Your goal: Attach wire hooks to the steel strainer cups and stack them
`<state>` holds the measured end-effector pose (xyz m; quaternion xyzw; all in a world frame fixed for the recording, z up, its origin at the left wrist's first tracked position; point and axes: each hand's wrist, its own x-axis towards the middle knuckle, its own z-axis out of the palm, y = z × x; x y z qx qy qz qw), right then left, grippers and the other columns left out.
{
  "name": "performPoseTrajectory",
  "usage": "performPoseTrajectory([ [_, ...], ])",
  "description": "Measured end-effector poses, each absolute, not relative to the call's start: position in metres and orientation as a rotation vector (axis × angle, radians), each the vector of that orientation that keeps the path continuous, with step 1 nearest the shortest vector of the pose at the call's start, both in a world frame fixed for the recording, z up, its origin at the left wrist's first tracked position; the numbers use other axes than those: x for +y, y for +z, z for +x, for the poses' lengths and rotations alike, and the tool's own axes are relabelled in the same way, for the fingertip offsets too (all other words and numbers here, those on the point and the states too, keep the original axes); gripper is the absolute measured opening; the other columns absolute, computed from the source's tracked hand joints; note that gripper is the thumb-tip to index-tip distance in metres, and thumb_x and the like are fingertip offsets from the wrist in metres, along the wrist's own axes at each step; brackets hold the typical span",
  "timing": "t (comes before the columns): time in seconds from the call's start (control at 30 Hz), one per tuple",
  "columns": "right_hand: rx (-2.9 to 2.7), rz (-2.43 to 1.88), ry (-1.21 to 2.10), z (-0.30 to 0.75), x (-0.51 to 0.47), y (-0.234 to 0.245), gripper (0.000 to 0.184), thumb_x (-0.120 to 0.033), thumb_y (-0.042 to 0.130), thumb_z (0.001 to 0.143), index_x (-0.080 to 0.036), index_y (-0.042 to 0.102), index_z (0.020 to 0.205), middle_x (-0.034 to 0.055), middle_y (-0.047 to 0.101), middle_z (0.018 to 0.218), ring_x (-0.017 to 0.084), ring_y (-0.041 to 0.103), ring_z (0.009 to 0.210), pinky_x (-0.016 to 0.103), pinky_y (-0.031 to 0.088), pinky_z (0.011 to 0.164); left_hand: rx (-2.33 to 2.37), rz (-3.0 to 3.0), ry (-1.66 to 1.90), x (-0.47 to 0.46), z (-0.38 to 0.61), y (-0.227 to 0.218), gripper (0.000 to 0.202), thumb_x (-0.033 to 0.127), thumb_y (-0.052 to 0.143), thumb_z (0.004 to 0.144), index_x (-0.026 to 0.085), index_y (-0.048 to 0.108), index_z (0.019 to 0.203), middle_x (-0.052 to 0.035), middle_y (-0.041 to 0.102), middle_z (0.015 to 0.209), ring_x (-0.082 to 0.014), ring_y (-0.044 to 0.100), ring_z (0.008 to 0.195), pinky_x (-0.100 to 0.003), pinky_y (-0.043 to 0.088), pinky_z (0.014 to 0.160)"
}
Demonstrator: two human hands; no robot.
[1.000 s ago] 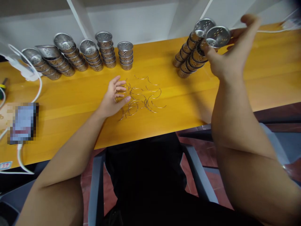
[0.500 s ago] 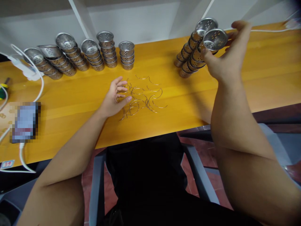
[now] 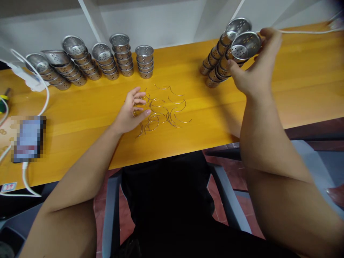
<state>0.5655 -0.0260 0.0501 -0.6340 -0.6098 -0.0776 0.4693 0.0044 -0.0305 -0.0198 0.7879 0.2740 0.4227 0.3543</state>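
Observation:
At the right of the table, my right hand (image 3: 256,73) grips the top perforated metal cup (image 3: 245,44) of a front stack. Its thumb presses the near left side and the fingers curl behind the far side, partly hidden. A second cup stack (image 3: 215,55) stands close behind it. My left hand (image 3: 131,111) lies palm inward on the table, fingers apart, holding nothing I can see. Thin curved metal wires (image 3: 176,107) are scattered beside and partly under its fingers.
Several stacks of similar cups (image 3: 125,57) line the back left. A phone (image 3: 29,139) with a white cable (image 3: 24,175) lies at the left. A power strip (image 3: 29,79) and a green-yellow handled tool (image 3: 4,102) sit near it. White shelving (image 3: 161,27) borders the table's back.
My right hand has shifted slightly to the left, and the top cup in it now tilts more towards me. The left hand keeps its place.

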Motion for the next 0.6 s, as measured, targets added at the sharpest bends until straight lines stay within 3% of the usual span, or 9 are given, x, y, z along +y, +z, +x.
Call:
performPoseTrajectory([
  [0.17, -1.403, -1.661, -0.246, 0.572, -0.02, 0.043, 0.133, -0.007, 0.107, 0.063, -0.026, 0.049, 0.182, 0.0282, 0.052, 0.186, 0.045, 0.054, 0.18, 0.066, 0.049, 0.148, 0.605, 2.046, 1.121, -0.027, 0.002, -0.023, 0.103, 0.038, 0.103, 0.107, 0.046, 0.045, 0.192, -0.0146, 0.073, 0.179, -0.0257, 0.084, 0.143, -0.035, 0.078, 0.104],
  [0.23, -1.495, -1.545, -0.32, 0.568, -0.032, 0.05, 0.139, -0.017, 0.11, 0.062, -0.029, 0.048, 0.187, 0.0248, 0.056, 0.183, 0.046, 0.057, 0.175, 0.067, 0.05, 0.144, 0.646, 2.052, 1.106, -0.027, 0.002, -0.023, 0.106, 0.038, 0.104, 0.105, 0.045, 0.043, 0.193, -0.0149, 0.072, 0.18, -0.0259, 0.083, 0.143, -0.035, 0.078, 0.104],
  [0.3, -1.636, -1.228, -0.492, 0.551, -0.051, 0.062, 0.131, -0.035, 0.106, 0.071, -0.032, 0.049, 0.189, 0.0211, 0.062, 0.176, 0.046, 0.064, 0.163, 0.068, 0.056, 0.132, 0.693, 2.042, 1.092, -0.028, 0.003, -0.023, 0.109, 0.038, 0.105, 0.104, 0.042, 0.042, 0.193, -0.0155, 0.071, 0.18, -0.0257, 0.082, 0.143, -0.034, 0.078, 0.105],
  [0.37, -1.592, -1.035, -0.628, 0.517, -0.073, 0.077, 0.084, -0.049, 0.081, 0.11, -0.044, 0.056, 0.19, 0.0148, 0.063, 0.175, 0.042, 0.065, 0.159, 0.067, 0.059, 0.127, 0.683, 2.026, 1.089, -0.029, 0.003, -0.024, 0.109, 0.041, 0.105, 0.104, 0.043, 0.042, 0.193, -0.0158, 0.07, 0.181, -0.0263, 0.081, 0.144, -0.035, 0.078, 0.106],
  [0.4, -1.596, -0.993, -0.646, 0.496, -0.082, 0.083, 0.071, -0.053, 0.073, 0.119, -0.05, 0.057, 0.188, 0.0125, 0.065, 0.169, 0.042, 0.066, 0.157, 0.067, 0.059, 0.126, 0.671, 2.018, 1.091, -0.029, 0.003, -0.025, 0.108, 0.042, 0.104, 0.105, 0.044, 0.043, 0.193, -0.0156, 0.07, 0.181, -0.0267, 0.081, 0.145, -0.037, 0.078, 0.106],
  [0.5, -1.825, -0.793, -0.53, 0.431, -0.089, 0.084, 0.067, -0.061, 0.074, 0.116, -0.046, 0.064, 0.18, 0.0145, 0.074, 0.154, 0.048, 0.071, 0.145, 0.079, 0.062, 0.127, 0.663, 2.002, 1.099, -0.027, 0.003, -0.027, 0.104, 0.048, 0.103, 0.106, 0.046, 0.044, 0.192, -0.0147, 0.07, 0.18, -0.028, 0.082, 0.145, -0.04, 0.079, 0.106],
  [0.57, -1.893, -0.944, -0.193, 0.398, -0.073, 0.069, 0.075, -0.062, 0.083, 0.112, -0.044, 0.062, 0.182, 0.0176, 0.074, 0.166, 0.049, 0.073, 0.149, 0.08, 0.067, 0.123, 0.64, 2.013, 1.113, -0.024, 0.003, -0.028, 0.103, 0.051, 0.102, 0.106, 0.048, 0.045, 0.191, -0.0142, 0.071, 0.18, -0.0285, 0.084, 0.145, -0.041, 0.079, 0.105],
  [0.6, -1.888, -1.009, -0.041, 0.386, -0.059, 0.059, 0.08, -0.07, 0.083, 0.11, -0.044, 0.062, 0.182, 0.0171, 0.075, 0.169, 0.05, 0.075, 0.146, 0.083, 0.068, 0.12, 0.625, 2.021, 1.12, -0.023, 0.002, -0.029, 0.103, 0.052, 0.102, 0.106, 0.049, 0.044, 0.192, -0.0141, 0.071, 0.18, -0.0287, 0.084, 0.145, -0.041, 0.079, 0.104],
])
